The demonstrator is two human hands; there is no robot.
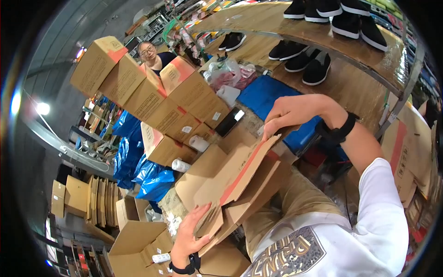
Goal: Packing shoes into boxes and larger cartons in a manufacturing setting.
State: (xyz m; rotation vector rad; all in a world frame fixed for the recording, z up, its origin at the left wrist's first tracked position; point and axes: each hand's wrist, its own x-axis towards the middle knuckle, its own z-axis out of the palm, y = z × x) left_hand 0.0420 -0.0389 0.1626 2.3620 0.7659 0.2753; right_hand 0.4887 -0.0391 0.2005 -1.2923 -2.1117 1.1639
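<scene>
A brown cardboard box (214,177) with a red stripe leans across the bench edge above my lap, its flaps folded outward. My right hand (295,112) pinches the upper far edge of this box, thumb and fingers pressed together. At the lower left, my left hand (189,233) grips a flap of the same box, thumb below and fingers over the cardboard. Black bands circle both wrists. The inside of the box is partly hidden by its raised panel.
Stacked cartons (154,99) stand ahead, with a person behind them. White rolls (181,165) and a black phone-like object (229,122) lie nearby. Blue bags (154,180) hang at left. An opened carton (138,240) sits lower left. Black shoes (317,67) rest on wooden shelves at right.
</scene>
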